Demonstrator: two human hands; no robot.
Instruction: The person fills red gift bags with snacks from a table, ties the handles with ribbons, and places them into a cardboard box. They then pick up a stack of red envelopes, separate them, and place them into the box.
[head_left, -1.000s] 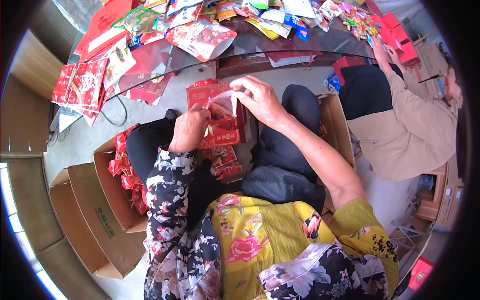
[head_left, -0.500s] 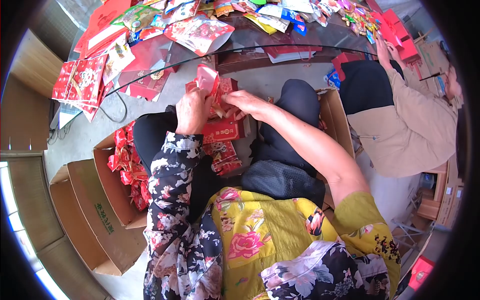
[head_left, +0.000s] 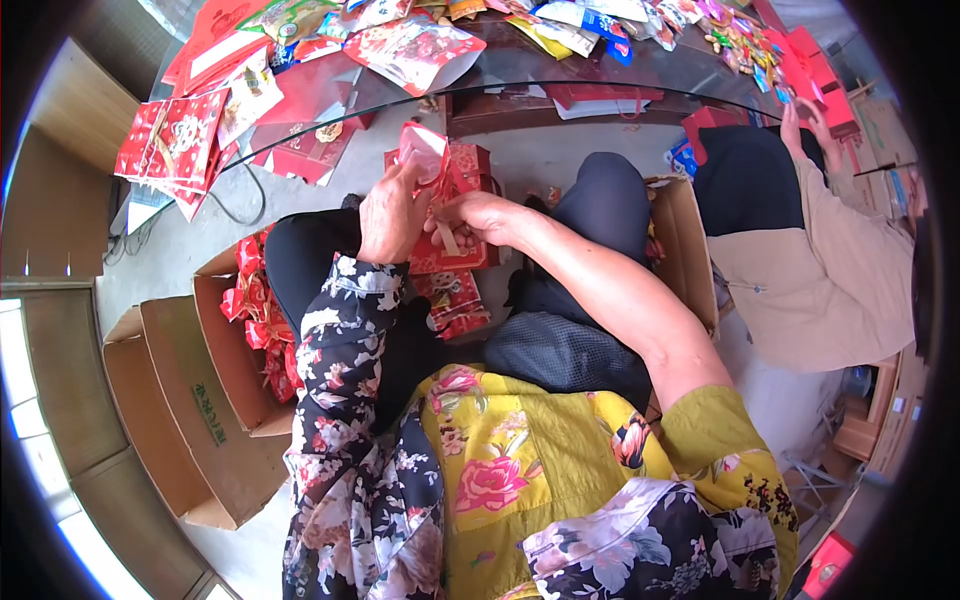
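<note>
My left hand (head_left: pixel 393 212) is closed on the upper part of a small red gift bag (head_left: pixel 424 152), whose pale pink inside shows at its open top. Just right of it my right hand (head_left: pixel 468 220) has its fingers curled at the bag's lower part, with a gold ribbon (head_left: pixel 449 239) hanging by the fingertips. Both hands are above a red box (head_left: pixel 467 170) between my knees. Below that box lie red patterned packets (head_left: pixel 460 305). The bag's lower part is mostly hidden by my fingers.
A glass table (head_left: pixel 520 75) ahead holds snack packets (head_left: pixel 415 52) and red printed bags (head_left: pixel 172 138). Cardboard boxes (head_left: pixel 228 385) stand at left, one with red wrapped bundles (head_left: pixel 262 325); another box (head_left: pixel 685 245) is right of my knee. A person (head_left: pixel 810 270) sits at right.
The view has shifted slightly. My right hand has moved down and closed in beside my left hand, and the gold ribbon now hangs below its fingers. The other person's hands have lifted a little.
</note>
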